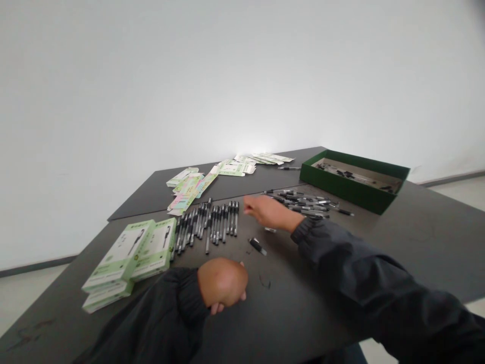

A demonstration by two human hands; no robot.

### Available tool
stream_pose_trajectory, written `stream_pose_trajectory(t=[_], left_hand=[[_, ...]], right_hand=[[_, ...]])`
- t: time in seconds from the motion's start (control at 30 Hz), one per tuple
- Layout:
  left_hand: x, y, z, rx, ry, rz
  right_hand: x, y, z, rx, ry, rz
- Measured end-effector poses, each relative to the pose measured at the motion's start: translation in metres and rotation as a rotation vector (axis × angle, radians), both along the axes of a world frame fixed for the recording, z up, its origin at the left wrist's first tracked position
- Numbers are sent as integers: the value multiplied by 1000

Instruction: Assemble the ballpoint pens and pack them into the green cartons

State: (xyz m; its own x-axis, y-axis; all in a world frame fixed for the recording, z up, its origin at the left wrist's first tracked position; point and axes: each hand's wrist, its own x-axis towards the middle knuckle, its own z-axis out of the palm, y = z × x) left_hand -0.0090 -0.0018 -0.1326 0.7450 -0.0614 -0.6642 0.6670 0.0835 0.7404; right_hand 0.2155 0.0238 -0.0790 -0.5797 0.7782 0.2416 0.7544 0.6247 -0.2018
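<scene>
My left hand [223,283] is curled into a fist over the near part of the table, its back towards me. Whatever its fingers may hold is hidden. My right hand [271,210] has its fingers bent together just right of a row of gel pens [220,222]; no object shows clearly in them. The pens in that row lie side by side, with clear barrels and black grips. Between my hands rests a short black pen part [257,246]. Beyond my right hand is a loose heap of pens [303,202].
Green and white pen boxes [121,255] are stacked at the left. Flattened cartons [189,191] and more cartons [235,168] lie towards the back. A green box lid [341,187] with several pens or pen parts inside stands at the right. A white wall [227,76] rises behind the table.
</scene>
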Motion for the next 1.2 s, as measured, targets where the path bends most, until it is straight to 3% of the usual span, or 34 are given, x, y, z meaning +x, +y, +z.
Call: stream_pose_trajectory(t=[0.1, 0.27, 0.37, 0.47, 0.57, 0.77, 1.0, 1.2], left_hand=[[-1, 1, -3, -136, 157, 10], [-1, 5, -13, -147, 117, -11], [2, 8, -18, -143, 95, -108], [4, 10, -17, -96, 43, -185], [5, 10, -14, -32, 49, -169], [4, 9, -10, -35, 84, -114], [4, 11, -9, -80, 84, -224], [6, 11, -16, -56, 65, -211]], right_hand=[[0, -2, -2, -8, -37, 12], [1, -3, -1, -50, -5, 1], [5, -3, 4, -71, 227, -3], [10, -4, 3, -189, 439, 38], [12, -5, -1, -283, 534, 80], [12, -8, 0, -317, 563, 107], [11, -8, 0, -329, 569, 140], [13, -7, -2, -354, 673, 190]])
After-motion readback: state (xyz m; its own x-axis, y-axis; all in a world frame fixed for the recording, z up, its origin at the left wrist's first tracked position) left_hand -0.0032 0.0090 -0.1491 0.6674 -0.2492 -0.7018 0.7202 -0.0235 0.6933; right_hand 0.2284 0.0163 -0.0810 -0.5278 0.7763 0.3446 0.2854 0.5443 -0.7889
